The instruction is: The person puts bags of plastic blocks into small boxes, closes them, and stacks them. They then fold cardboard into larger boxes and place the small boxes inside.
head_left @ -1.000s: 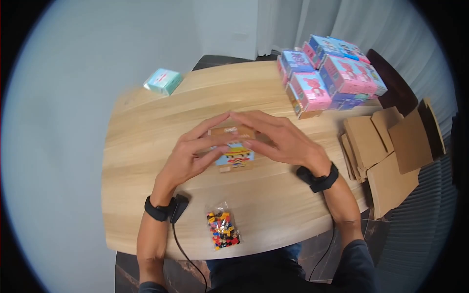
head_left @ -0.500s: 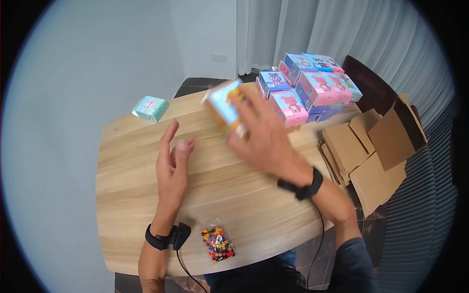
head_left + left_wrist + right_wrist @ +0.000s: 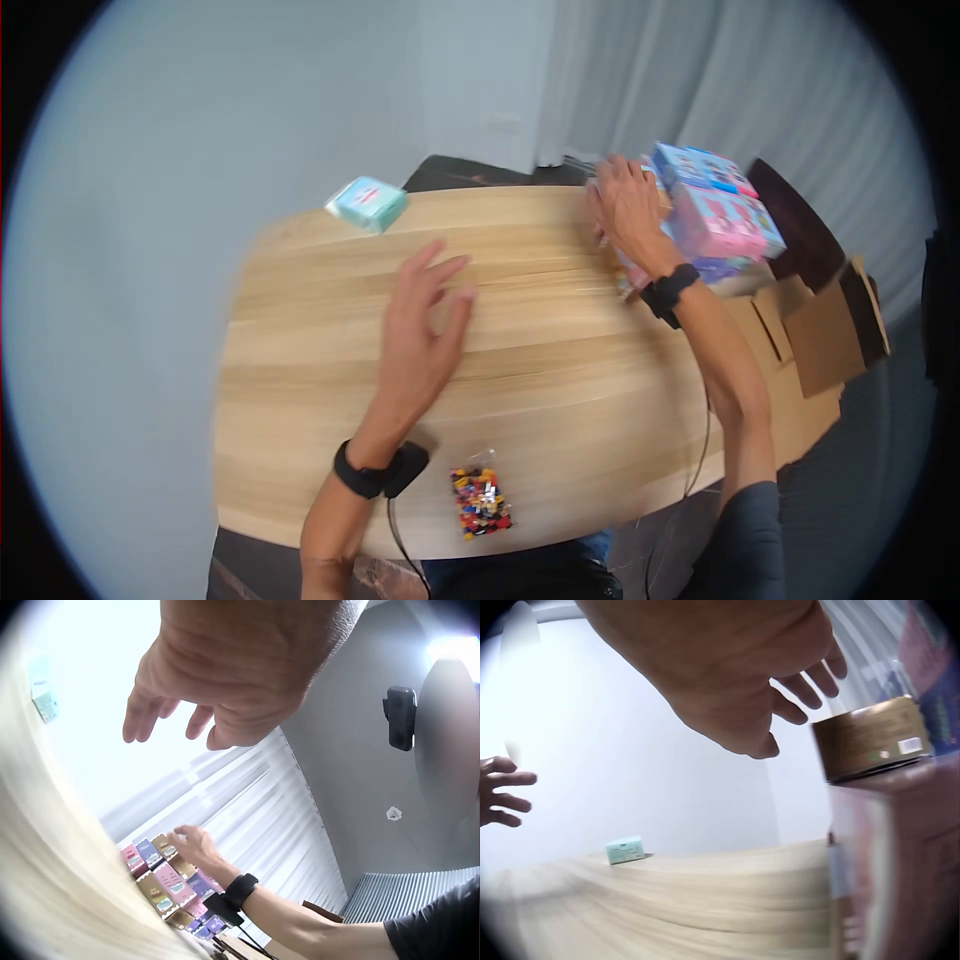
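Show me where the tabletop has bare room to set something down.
Bare wood lies between the left hand and the stacked boxes, and right of the bag of pieces. The far right corner is crowded with those boxes, the right hand and cardboard nearby.

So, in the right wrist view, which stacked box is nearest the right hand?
The brown box with the small white label, seen above a pink box. It is closest to the right hand; its brown side sets it apart from pink and blue neighbours.

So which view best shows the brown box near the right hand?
Right wrist: the brown box is large, its label visible. The right hand mostly hides it in the head view; left wrist shows it small.
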The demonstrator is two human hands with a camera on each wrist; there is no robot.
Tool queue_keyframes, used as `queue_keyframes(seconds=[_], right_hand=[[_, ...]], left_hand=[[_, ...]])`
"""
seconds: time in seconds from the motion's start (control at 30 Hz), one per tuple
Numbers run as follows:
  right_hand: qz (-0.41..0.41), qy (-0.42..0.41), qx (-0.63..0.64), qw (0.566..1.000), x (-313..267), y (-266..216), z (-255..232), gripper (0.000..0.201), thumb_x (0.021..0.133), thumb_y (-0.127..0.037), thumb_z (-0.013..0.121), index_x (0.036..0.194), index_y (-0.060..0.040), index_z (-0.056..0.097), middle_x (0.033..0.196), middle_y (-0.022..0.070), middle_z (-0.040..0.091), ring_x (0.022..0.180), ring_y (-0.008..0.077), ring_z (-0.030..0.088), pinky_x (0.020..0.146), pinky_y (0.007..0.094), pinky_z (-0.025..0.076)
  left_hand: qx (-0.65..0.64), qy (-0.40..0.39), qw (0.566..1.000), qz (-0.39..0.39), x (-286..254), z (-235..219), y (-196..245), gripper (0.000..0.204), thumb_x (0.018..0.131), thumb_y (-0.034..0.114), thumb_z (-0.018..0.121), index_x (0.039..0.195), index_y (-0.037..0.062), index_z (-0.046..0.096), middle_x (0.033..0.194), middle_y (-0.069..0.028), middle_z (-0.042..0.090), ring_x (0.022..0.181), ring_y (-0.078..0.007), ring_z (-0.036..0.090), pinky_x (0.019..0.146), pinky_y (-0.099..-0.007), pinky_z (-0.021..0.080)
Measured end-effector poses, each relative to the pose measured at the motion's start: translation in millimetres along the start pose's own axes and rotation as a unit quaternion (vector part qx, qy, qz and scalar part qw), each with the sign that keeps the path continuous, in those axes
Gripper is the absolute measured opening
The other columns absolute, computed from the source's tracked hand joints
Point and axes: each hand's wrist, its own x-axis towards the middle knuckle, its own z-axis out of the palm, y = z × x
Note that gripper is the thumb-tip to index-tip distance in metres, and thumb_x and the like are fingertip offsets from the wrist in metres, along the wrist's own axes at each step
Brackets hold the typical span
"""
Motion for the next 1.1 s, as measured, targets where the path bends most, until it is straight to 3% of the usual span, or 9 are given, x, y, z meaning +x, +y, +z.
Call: queue_keyframes(seconds=[0.17, 0.3, 0.37, 0.5, 0.6, 0.7, 0.77, 0.9, 1.1], right_hand=[[-0.098, -0.078, 0.243, 0.962, 47.9, -119.0, 18.4, 0.053, 0.093, -0.042, 0.064, 0.126, 0.0008, 0.065, 0.124, 0.0209, 0.065, 0.118, 0.0402, 0.061, 0.097, 0.0491, 0.050], [-0.095, -0.144, 0.254, 0.952, 91.1, -222.6, 56.2, 0.078, 0.091, -0.057, 0.065, 0.145, -0.0022, 0.054, 0.137, 0.0256, 0.059, 0.130, 0.0434, 0.055, 0.105, 0.0518, 0.046], [-0.053, 0.041, 0.270, 0.960, 93.9, -264.2, 110.5, 0.083, 0.087, -0.063, 0.064, 0.143, -0.0023, 0.054, 0.131, 0.0298, 0.059, 0.125, 0.0477, 0.055, 0.102, 0.0629, 0.043], [-0.059, -0.205, 0.325, 0.921, 80.9, -268.8, 93.1, 0.086, 0.080, -0.047, 0.074, 0.146, 0.0030, 0.048, 0.133, 0.0331, 0.051, 0.124, 0.0466, 0.052, 0.099, 0.0549, 0.050], [-0.058, 0.012, 0.406, 0.912, 39.3, -242.8, 56.9, 0.081, 0.078, -0.029, 0.078, 0.145, 0.0033, 0.047, 0.131, 0.0285, 0.051, 0.119, 0.0478, 0.051, 0.097, 0.0504, 0.051], [-0.094, 0.059, 0.429, 0.897, -16.3, -207.4, -27.0, 0.085, 0.078, -0.023, 0.081, 0.152, -0.0027, 0.043, 0.132, 0.0248, 0.049, 0.118, 0.0460, 0.051, 0.097, 0.0504, 0.050], [-0.165, 0.030, 0.362, 0.917, -54.1, -188.3, -66.8, 0.092, 0.079, -0.024, 0.083, 0.157, -0.0086, 0.038, 0.137, 0.0241, 0.047, 0.119, 0.0427, 0.052, 0.099, 0.0491, 0.048], [-0.126, 0.005, 0.406, 0.905, -92.8, -148.3, -112.5, 0.084, 0.081, -0.027, 0.084, 0.154, -0.0136, 0.045, 0.140, 0.0224, 0.047, 0.121, 0.0403, 0.052, 0.097, 0.0480, 0.049], [-0.201, 0.023, 0.354, 0.913, -73.3, -78.6, -158.6, 0.048, 0.087, -0.019, 0.078, 0.134, -0.0185, 0.067, 0.135, 0.0169, 0.053, 0.113, 0.0383, 0.060, 0.091, 0.0453, 0.053]], left_hand=[[-0.024, 0.008, 1.000, -0.006, 4.0, -6.5, -4.1, 0.034, 0.099, 0.012, 0.068, 0.132, 0.0038, 0.064, 0.137, -0.0157, 0.061, 0.117, -0.0260, 0.065, 0.089, -0.0357, 0.057], [-0.052, 0.149, 0.985, -0.063, 20.2, -38.3, -5.8, 0.040, 0.103, 0.013, 0.064, 0.140, 0.0027, 0.057, 0.139, -0.0122, 0.061, 0.115, -0.0204, 0.065, 0.095, -0.0325, 0.054], [-0.060, 0.192, 0.975, -0.093, 27.8, -55.4, -12.0, 0.043, 0.103, 0.016, 0.065, 0.142, 0.0021, 0.055, 0.138, -0.0121, 0.061, 0.112, -0.0199, 0.065, 0.094, -0.0315, 0.054], [-0.053, 0.207, 0.962, -0.171, 30.2, -66.3, -31.4, 0.059, 0.101, 0.030, 0.068, 0.148, -0.0003, 0.048, 0.146, -0.0164, 0.054, 0.117, -0.0237, 0.061, 0.100, -0.0360, 0.050], [-0.046, 0.224, 0.944, -0.237, 28.8, -56.4, -36.2, 0.073, 0.100, 0.037, 0.070, 0.154, -0.0001, 0.037, 0.150, -0.0212, 0.049, 0.126, -0.0273, 0.056, 0.105, -0.0400, 0.047], [-0.123, 0.219, 0.914, -0.319, 31.3, -46.2, -30.2, 0.081, 0.097, 0.036, 0.074, 0.156, 0.0014, 0.031, 0.146, -0.0229, 0.051, 0.130, -0.0285, 0.056, 0.105, -0.0415, 0.048], [-0.309, 0.100, 0.912, -0.251, 24.8, -37.2, -17.7, 0.076, 0.095, 0.031, 0.077, 0.151, 0.0015, 0.035, 0.141, -0.0185, 0.055, 0.128, -0.0268, 0.058, 0.106, -0.0404, 0.048], [-0.252, -0.054, 0.963, -0.073, 19.7, -29.3, -2.0, 0.080, 0.093, 0.007, 0.078, 0.154, 0.0023, 0.027, 0.136, -0.0175, 0.058, 0.127, -0.0224, 0.060, 0.100, -0.0361, 0.055], [-0.198, -0.142, 0.961, 0.132, -0.2, -1.1, 9.4, 0.096, 0.090, 0.001, 0.078, 0.162, 0.0121, 0.014, 0.148, -0.0186, 0.049, 0.128, -0.0245, 0.058, 0.100, -0.0378, 0.057]])
